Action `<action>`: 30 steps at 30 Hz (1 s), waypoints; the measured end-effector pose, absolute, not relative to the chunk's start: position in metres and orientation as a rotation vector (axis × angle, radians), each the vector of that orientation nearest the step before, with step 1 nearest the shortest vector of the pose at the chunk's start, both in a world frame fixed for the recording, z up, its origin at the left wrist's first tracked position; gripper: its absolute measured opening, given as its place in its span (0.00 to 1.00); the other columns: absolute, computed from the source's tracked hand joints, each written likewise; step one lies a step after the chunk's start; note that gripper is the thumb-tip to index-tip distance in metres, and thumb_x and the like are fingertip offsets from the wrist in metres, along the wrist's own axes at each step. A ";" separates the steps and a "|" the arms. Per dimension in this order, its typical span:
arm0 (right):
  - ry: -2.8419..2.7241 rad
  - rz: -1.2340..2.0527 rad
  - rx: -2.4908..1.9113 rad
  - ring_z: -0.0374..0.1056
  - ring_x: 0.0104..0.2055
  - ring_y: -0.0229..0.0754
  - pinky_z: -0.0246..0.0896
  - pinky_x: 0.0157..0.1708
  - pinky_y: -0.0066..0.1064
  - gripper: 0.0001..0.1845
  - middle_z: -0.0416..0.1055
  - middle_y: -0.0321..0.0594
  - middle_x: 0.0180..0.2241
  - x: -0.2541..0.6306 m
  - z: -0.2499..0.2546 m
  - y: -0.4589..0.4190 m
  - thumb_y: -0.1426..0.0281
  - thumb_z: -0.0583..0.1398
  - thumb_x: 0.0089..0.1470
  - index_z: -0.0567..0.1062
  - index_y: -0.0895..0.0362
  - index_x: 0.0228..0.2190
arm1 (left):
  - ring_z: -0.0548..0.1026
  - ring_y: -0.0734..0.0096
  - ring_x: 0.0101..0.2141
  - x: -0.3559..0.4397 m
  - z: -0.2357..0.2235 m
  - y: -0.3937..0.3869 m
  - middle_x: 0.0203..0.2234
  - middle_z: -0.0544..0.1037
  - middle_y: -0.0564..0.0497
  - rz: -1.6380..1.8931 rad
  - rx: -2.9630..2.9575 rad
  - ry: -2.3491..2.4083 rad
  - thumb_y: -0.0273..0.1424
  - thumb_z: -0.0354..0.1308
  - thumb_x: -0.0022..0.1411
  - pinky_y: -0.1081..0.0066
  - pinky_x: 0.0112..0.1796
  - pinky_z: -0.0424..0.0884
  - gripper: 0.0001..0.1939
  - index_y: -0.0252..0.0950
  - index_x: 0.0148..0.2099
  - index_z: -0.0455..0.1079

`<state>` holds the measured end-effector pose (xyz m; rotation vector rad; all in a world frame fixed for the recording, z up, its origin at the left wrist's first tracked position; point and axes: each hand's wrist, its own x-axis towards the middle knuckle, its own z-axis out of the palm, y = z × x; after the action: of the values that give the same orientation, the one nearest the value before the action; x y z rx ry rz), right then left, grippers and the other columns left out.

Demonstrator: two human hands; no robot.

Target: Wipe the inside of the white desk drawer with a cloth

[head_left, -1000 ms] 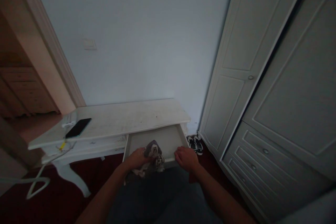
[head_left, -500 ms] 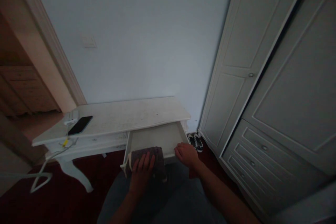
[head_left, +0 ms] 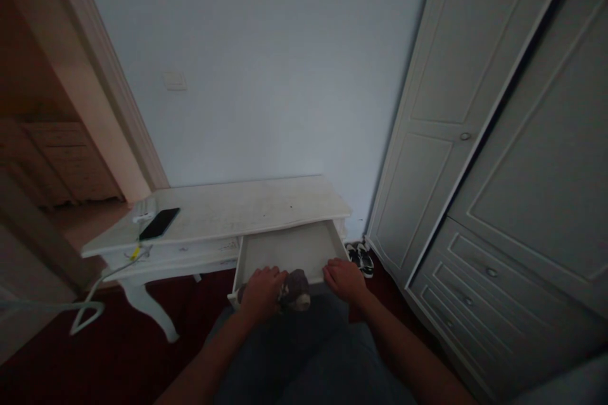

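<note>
A white drawer [head_left: 289,248] is pulled out of the white table [head_left: 247,202], and its inside shows bare. My left hand [head_left: 263,291] is closed around a bunched purple-grey cloth [head_left: 297,288] with pale edges, at the drawer's front left. Part of the cloth is hidden under my fingers. My right hand [head_left: 344,278] grips the front edge of the drawer near its right corner, fingers curled over the rim.
On the table's left end lie a dark phone [head_left: 160,223] and a white power strip [head_left: 144,209]. A white cable [head_left: 90,304] hangs off that side. Black-and-white shoes [head_left: 363,259] stand on the red floor beside a grey-white wardrobe [head_left: 427,202].
The cloth lay spread over the drawer's front with my left hand flat on it; now it is bunched up in that hand. My right hand keeps its place on the drawer edge.
</note>
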<state>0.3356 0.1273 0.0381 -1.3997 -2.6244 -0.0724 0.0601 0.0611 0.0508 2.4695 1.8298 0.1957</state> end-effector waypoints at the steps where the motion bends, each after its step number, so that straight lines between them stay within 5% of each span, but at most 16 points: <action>1: -2.627 -0.072 -1.395 0.74 0.44 0.45 0.59 0.41 0.32 0.23 0.79 0.45 0.38 0.336 0.038 0.127 0.64 0.48 0.73 0.80 0.56 0.36 | 0.76 0.49 0.50 0.059 0.056 0.067 0.47 0.80 0.42 0.197 2.422 1.782 0.33 0.67 0.53 0.55 0.52 0.66 0.25 0.42 0.55 0.75; 6: -2.623 -0.077 -1.394 0.73 0.44 0.44 0.59 0.42 0.31 0.24 0.78 0.44 0.38 0.336 0.039 0.126 0.64 0.48 0.73 0.80 0.56 0.35 | 0.81 0.53 0.44 0.051 0.065 0.095 0.41 0.85 0.48 0.261 2.218 1.636 0.47 0.69 0.50 0.65 0.44 0.71 0.22 0.44 0.45 0.80; 11: -2.561 -0.070 -1.430 0.72 0.43 0.43 0.58 0.41 0.31 0.22 0.77 0.43 0.37 0.336 0.040 0.125 0.63 0.49 0.73 0.78 0.55 0.34 | 0.83 0.61 0.41 0.046 0.064 0.105 0.38 0.86 0.54 0.381 2.033 1.452 0.48 0.68 0.52 0.70 0.42 0.74 0.22 0.41 0.44 0.82; 19: -1.853 0.559 -1.038 0.69 0.39 0.44 0.63 0.40 0.33 0.22 0.73 0.41 0.37 0.280 0.052 0.098 0.50 0.51 0.70 0.75 0.54 0.41 | 0.79 0.52 0.54 0.040 0.066 0.096 0.54 0.82 0.40 1.355 1.280 1.480 0.52 0.68 0.49 0.58 0.56 0.74 0.38 0.34 0.57 0.74; 24: -1.698 0.824 -0.894 0.71 0.41 0.47 0.67 0.42 0.34 0.27 0.77 0.41 0.42 0.225 0.088 0.082 0.47 0.65 0.57 0.76 0.53 0.49 | 0.80 0.48 0.53 0.068 0.085 0.086 0.50 0.83 0.39 1.386 1.211 1.327 0.56 0.69 0.47 0.56 0.55 0.76 0.40 0.35 0.55 0.75; 30: -1.579 0.971 -0.881 0.71 0.39 0.46 0.67 0.40 0.33 0.19 0.77 0.38 0.34 0.228 0.110 0.085 0.50 0.61 0.61 0.79 0.53 0.36 | 0.81 0.46 0.51 0.069 0.082 0.075 0.46 0.85 0.40 1.382 1.134 1.335 0.60 0.68 0.46 0.54 0.52 0.79 0.41 0.34 0.52 0.76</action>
<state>0.2279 0.0850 0.1103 -0.8807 -1.5790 0.9712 0.0692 0.0749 0.0820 1.1337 1.3353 1.3824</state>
